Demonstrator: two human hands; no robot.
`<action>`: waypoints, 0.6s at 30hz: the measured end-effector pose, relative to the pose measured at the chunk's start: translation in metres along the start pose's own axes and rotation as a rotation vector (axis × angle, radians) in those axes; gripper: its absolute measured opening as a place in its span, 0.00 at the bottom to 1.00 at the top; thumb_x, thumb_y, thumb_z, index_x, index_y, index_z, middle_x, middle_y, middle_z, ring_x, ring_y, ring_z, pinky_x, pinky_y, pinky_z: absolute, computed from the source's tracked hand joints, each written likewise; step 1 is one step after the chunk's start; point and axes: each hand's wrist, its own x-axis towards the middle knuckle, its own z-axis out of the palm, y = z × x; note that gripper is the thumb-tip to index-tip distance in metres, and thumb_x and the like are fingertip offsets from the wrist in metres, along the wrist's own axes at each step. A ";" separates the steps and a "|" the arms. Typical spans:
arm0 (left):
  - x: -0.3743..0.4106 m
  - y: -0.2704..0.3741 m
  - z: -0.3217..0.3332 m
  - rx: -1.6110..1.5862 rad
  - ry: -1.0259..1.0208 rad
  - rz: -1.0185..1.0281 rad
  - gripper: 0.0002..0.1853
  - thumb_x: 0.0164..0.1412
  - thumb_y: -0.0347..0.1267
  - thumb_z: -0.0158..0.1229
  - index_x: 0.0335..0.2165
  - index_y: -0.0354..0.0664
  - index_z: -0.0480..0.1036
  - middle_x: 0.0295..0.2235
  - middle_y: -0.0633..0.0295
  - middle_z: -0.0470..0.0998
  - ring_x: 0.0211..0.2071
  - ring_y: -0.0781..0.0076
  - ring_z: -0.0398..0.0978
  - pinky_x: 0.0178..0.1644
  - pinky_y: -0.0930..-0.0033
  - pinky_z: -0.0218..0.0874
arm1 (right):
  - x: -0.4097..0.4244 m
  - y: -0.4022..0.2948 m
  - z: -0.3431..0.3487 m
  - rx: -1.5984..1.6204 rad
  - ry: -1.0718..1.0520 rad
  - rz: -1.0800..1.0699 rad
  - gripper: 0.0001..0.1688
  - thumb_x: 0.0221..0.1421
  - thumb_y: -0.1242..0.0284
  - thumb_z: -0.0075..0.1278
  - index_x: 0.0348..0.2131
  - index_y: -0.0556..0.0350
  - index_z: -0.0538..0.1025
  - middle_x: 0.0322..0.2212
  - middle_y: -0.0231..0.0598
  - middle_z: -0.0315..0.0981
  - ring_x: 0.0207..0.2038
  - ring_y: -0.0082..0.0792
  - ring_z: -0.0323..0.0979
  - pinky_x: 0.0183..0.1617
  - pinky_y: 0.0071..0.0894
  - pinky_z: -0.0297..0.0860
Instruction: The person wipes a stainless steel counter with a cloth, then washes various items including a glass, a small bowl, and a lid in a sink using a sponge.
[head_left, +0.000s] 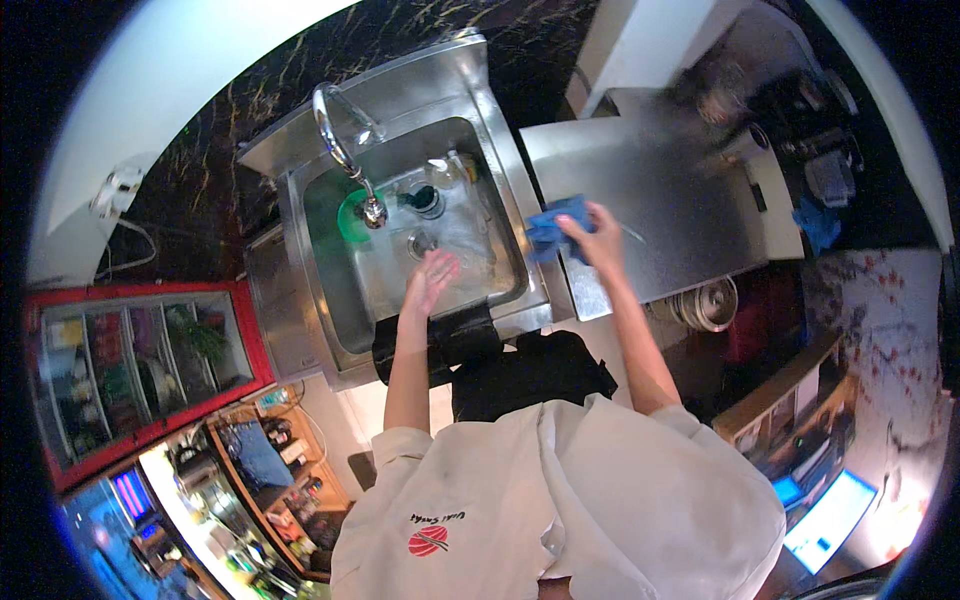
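Note:
My right hand (598, 238) grips a crumpled blue cloth (555, 225) above the sink's right rim and the edge of the steel worktop beside it. Over the basin of the stainless steel sink (390, 281), near the drain, my left hand (433, 279) is held with its fingers extended and nothing in it. A chrome faucet (328, 131) arches over the basin, its spout head (373, 213) above a green round item (351, 217). Beside that lies a small cup with something dark in it (426, 201). Clear containers (442, 172) rest at the basin's back right.
A steel worktop (652, 210) adjoins the sink on the right, with a thin light stick-like item on it. Another blue cloth (819, 225) lies farther right. A red-framed glass-fronted cabinet (259, 334) stands left. A metal keg-like object (712, 304) sits below the worktop.

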 end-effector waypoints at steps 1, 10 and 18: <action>0.004 0.002 -0.015 -0.102 0.085 0.079 0.29 0.66 0.41 0.50 0.56 0.30 0.58 0.57 0.43 0.63 0.58 0.49 0.64 0.62 0.53 0.59 | 0.003 -0.010 -0.026 -0.084 0.035 -0.084 0.42 0.43 0.60 0.68 0.52 0.67 0.71 0.43 0.50 0.76 0.45 0.39 0.74 0.50 0.36 0.69; 0.041 0.072 -0.045 -0.308 0.317 0.297 0.17 0.64 0.27 0.49 0.50 0.31 0.64 0.49 0.47 0.70 0.53 0.54 0.69 0.58 0.60 0.65 | 0.047 0.109 -0.153 -0.933 0.058 -0.100 0.35 0.47 0.62 0.62 0.53 0.54 0.72 0.47 0.56 0.70 0.51 0.55 0.66 0.53 0.52 0.64; 0.037 0.076 -0.117 0.330 0.254 0.129 0.07 0.62 0.26 0.49 0.39 0.37 0.70 0.31 0.63 0.74 0.28 0.75 0.70 0.30 0.77 0.63 | 0.022 0.070 -0.017 -0.516 -0.131 -0.405 0.18 0.52 0.66 0.56 0.42 0.55 0.77 0.38 0.52 0.76 0.46 0.52 0.70 0.53 0.47 0.64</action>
